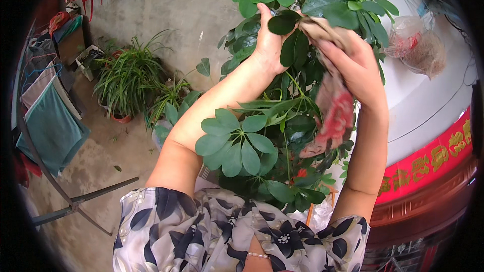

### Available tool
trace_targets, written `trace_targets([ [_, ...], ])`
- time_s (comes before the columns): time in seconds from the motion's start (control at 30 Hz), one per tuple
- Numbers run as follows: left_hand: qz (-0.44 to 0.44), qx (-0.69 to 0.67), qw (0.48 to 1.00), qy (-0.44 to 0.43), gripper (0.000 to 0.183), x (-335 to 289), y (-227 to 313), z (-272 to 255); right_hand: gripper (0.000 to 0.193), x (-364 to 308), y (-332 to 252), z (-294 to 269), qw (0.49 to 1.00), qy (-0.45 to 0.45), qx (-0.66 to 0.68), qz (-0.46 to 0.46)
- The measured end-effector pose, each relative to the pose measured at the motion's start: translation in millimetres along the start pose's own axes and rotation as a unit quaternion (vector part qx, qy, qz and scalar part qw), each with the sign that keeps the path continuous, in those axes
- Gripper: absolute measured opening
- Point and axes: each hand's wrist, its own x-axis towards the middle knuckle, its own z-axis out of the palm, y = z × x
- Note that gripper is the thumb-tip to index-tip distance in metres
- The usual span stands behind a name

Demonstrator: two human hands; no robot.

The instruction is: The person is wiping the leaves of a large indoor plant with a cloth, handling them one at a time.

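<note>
A tall potted plant with glossy, dark green leaves [233,142] fills the middle, between my arms. My left hand [269,43] is raised among its upper leaves, thumb stretched upward. Leaves in front of the palm hide its other fingers, so whether it grips one cannot be told. Across from it, my right hand [350,63] is closed on a beige and red patterned cloth [335,113]. The cloth's upper part is bunched at the fingers, against the leaves, and the rest hangs down blurred. Some right fingertips are hidden behind the cloth and foliage.
At left stand a bushy, long-leaved plant [132,75] in a pot and a rack with a teal cloth [53,121] hung on it. Dark metal bars [83,199] cross the lower left. To the right are a plastic bag [421,53] on a pale surface and a red banner [428,158].
</note>
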Motion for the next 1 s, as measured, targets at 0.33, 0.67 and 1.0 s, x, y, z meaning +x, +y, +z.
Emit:
trace_targets([
  [0.33,-0.029,0.135,0.988,0.068,0.029,3,1,-3,0.015,60,50,37,0.846,0.182,-0.427,-0.262],
  [0.67,-0.035,0.175,0.984,0.002,0.036,5,6,-9,0.023,41,6,59,0.906,-0.004,-0.358,-0.227],
  [1.0,-0.059,-0.047,0.997,-0.018,0.041,22,18,-35,0.031,53,44,-19,0.949,0.268,0.078,-0.144],
])
